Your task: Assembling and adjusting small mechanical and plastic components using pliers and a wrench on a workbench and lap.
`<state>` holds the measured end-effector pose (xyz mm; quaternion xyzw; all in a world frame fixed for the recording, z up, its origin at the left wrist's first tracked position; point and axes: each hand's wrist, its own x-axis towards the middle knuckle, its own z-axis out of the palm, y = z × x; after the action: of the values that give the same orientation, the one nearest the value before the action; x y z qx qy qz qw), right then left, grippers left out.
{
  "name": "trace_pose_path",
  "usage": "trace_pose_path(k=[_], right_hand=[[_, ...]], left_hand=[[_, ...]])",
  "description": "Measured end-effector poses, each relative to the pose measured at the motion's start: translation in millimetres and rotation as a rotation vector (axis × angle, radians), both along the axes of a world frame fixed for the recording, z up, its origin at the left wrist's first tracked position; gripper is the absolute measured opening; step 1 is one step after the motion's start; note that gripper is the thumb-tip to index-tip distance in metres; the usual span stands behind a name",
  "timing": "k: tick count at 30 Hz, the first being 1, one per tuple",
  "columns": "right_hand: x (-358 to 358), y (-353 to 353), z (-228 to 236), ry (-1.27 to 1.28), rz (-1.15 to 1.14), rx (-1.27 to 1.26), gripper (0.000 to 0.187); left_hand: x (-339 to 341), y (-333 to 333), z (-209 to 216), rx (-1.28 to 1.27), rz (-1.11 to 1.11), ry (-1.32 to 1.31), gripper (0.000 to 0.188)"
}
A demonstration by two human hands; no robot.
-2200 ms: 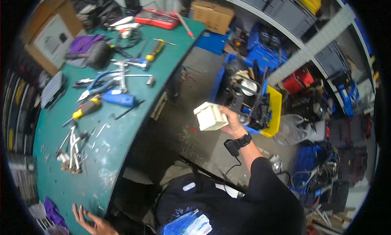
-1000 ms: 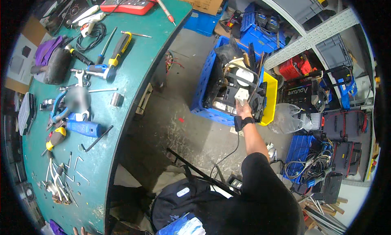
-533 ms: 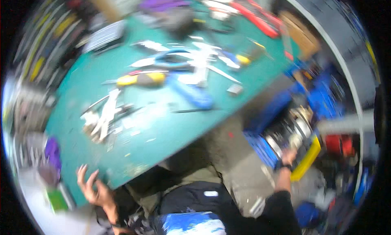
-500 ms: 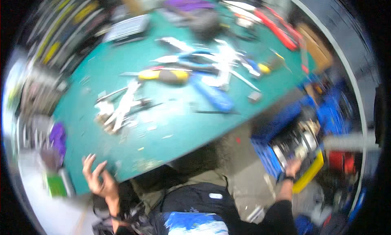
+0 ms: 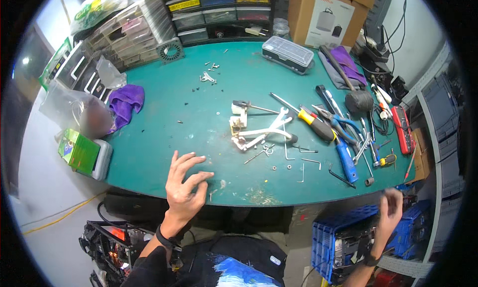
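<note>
Bench: big green table (image 5: 164, 117), takes up most of the view, loaded with tools on its right half.
Drawer cabinets: stacked small-parts drawers (image 5: 149, 18) along the far edge, cardboard box (image 5: 323, 15) to their right.
Crate: blue plastic crate (image 5: 331, 239) on the floor under the near right edge of the bench, dark junk inside.
Left hand: left hand (image 5: 185, 187) resting at the near edge of the bench, fingers spread wide and flat, gripping nothing, only touching the tabletop.
Right hand: right hand (image 5: 389, 213) is down off the bench over the crate, blurry; looks loosely open with nothing in it, but honestly can't tell for sure.
White bracket thing: white plastic part (image 5: 256, 130), mid-bench, lying flat with its long arms running left-right. It sits up and to the right of the left hand, well apart, and the left hand is clearly the nearer one.
Screwdrivers: yellow-handled screwdriver (image 5: 313, 123) and blue-handled tool (image 5: 346, 160), just right of the white part, lying diagonally.
Small stuff: hex keys (image 5: 303, 170), washers and screws scattered between the left hand and the white part.
</note>
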<state>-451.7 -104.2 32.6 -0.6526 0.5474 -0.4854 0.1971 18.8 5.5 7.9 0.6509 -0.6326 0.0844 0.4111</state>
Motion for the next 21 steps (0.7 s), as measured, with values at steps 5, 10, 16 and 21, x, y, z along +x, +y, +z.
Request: trace_pose_path(k=[5, 10, 16, 21], right_hand=[[117.0, -32.9, 83.8, 0.322, 0.322, 0.102, 0.022], [209.8, -62.4, 94.8, 0.629, 0.688, -0.136, 0.022], [275.2, -86.0, 58.3, 0.809, 0.839, -0.352, 0.027], [298.9, -88.5, 51.6, 0.965, 0.870, -0.274, 0.013]], left_hand=[[4.7, 0.4, 1.4, 0.004, -0.044, 0.030, 0.027], [15.6, 6.6, -5.5, -0.015, -0.042, 0.055, 0.026], [23.6, 10.2, -6.7, -0.043, -0.044, 0.094, 0.026], [28.6, 14.5, -6.6, -0.084, -0.098, 0.202, 0.027]])
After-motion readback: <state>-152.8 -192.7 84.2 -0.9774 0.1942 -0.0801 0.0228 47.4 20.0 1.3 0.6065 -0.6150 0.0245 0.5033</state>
